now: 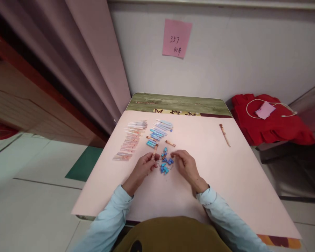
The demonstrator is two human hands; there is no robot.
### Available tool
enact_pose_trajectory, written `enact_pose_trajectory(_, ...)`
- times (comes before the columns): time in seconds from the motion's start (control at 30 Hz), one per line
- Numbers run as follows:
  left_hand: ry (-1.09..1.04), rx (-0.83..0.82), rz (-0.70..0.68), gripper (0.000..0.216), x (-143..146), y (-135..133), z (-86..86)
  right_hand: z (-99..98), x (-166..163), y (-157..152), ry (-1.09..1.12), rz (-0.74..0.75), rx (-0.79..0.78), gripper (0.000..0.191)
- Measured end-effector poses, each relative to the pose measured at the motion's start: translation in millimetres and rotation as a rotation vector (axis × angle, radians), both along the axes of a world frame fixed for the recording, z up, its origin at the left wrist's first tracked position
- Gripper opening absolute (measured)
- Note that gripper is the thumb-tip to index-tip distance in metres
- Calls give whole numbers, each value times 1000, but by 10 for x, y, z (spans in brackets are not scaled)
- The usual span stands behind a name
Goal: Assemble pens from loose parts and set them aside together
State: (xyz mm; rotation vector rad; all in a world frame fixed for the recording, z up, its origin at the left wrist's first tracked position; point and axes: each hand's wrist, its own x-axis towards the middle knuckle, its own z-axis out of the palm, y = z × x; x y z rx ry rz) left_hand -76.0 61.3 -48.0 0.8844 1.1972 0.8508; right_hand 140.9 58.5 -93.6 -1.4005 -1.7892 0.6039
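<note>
My left hand [146,165] is closed around a slim, pale pen barrel [155,151] with a brown upper end, held tilted up. My right hand [185,164] pinches with thumb and forefinger something small and brown, mostly covered by the fingers. Between the hands lies a loose heap of small blue pieces [164,168], with a few brown and clear bits among them. Just beyond, a short brown-ended tube [170,143] lies by itself. Several blue tubes [157,134] lie in a column behind my left hand.
Left of the blue tubes runs a column of clear and pinkish tubes [130,143]. A brown-topped pen [224,135] lies at the right on the pale-covered table [225,196]. A red cloth [272,129] with a white cable stands beyond the right edge. A pink note [177,38] hangs on the wall.
</note>
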Motion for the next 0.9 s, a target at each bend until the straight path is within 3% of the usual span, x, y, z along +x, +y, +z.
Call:
enact_pose_trajectory(0.1, 1, -1, 65, 29, -39, -21, 13, 26, 12, 42, -80, -40, -54, 31)
enact_pose_trajectory(0.23, 58, -4, 119, 28, -52, -52, -28, 85, -46, 13, -161, 15, -134, 26)
enact_pose_trajectory(0.47, 53, -10, 112, 29, -36, -129, -79, 134, 17, -129, -120, -74, -105, 26)
enact_pose_trajectory(0.67, 71, -7, 102, 33, -92, -159, -85, 228, 132, -328, -184, -21, -354, 10)
enact_pose_trajectory(0.9, 21, -1, 134, 31, -93, -228, -126, 261, 107, -445, -218, 26, -327, 9)
